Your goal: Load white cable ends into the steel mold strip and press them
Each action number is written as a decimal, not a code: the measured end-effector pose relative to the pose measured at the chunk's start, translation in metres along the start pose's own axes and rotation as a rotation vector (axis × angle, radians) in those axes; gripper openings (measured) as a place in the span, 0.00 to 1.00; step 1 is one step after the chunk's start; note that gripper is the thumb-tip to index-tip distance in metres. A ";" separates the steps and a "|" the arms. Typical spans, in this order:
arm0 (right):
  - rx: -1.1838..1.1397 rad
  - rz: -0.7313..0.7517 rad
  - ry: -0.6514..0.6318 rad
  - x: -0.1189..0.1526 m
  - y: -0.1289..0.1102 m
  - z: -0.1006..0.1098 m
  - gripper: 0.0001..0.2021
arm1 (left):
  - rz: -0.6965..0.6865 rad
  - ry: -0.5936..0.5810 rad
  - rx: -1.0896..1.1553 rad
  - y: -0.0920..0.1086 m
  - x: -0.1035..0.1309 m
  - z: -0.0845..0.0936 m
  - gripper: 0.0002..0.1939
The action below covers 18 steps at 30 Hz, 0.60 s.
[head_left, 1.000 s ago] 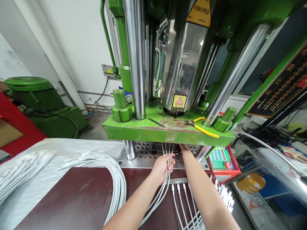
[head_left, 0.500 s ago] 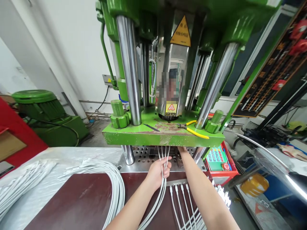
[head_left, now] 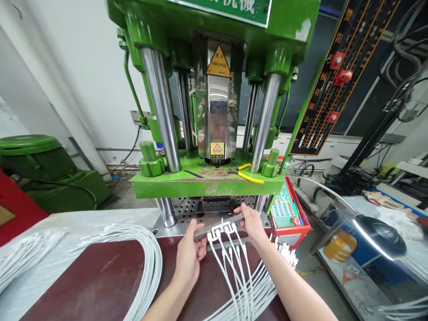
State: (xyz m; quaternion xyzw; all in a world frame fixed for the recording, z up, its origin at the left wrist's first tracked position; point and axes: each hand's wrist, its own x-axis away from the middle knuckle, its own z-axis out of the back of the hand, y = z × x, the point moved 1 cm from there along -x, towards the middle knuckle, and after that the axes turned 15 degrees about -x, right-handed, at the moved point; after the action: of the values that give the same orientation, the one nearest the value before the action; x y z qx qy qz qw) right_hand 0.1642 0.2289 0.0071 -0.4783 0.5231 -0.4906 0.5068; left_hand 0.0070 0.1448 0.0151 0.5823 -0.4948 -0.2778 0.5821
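Note:
A metal mould bar (head_left: 204,231) is held tilted in front of the press, its right end higher. My left hand (head_left: 190,250) is closed around the left end. My right hand (head_left: 251,223) grips the other end between thumb and fingers. White moulded plugs joined by a white plastic runner (head_left: 223,228) lie along the bar, with several white cables (head_left: 230,281) hanging from them towards me. Behind and below, partly hidden by these cables, a second metal bar (head_left: 214,246) lies on the brown tabletop (head_left: 100,278) with white connectors at it.
A green press (head_left: 207,189) stands ahead, yellow-handled pliers (head_left: 250,178) and a dark blade-like strip (head_left: 194,174) on its plate. Coiled white cables (head_left: 152,254) lie left; more white connectors (head_left: 286,254) lie right. A red-framed control panel (head_left: 289,214) stands beside the press.
My left hand has let go of the cables and now holds the mould bar. My right hand has come out from under the press plate. The bar with its plugs is in front. The view shifted.

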 end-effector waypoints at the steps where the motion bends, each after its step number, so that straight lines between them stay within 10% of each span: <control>1: -0.076 -0.027 -0.003 0.004 0.000 0.002 0.29 | -0.026 0.005 -0.017 0.004 -0.010 0.001 0.23; 4: -0.101 -0.019 -0.030 0.011 -0.003 0.010 0.29 | -0.077 -0.050 -0.104 0.012 -0.030 0.001 0.20; 10: 0.391 0.503 -0.303 0.029 -0.024 0.026 0.15 | -0.174 -0.011 -0.270 -0.003 -0.049 0.007 0.22; 18: 0.670 0.545 -0.523 0.041 -0.029 0.016 0.25 | -0.158 0.011 -0.347 -0.015 -0.055 0.017 0.22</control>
State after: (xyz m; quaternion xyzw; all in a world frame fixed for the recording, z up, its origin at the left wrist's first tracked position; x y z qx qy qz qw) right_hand 0.1795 0.1858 0.0338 -0.2425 0.2984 -0.3449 0.8563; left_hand -0.0237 0.1851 -0.0157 0.5117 -0.3892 -0.4006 0.6528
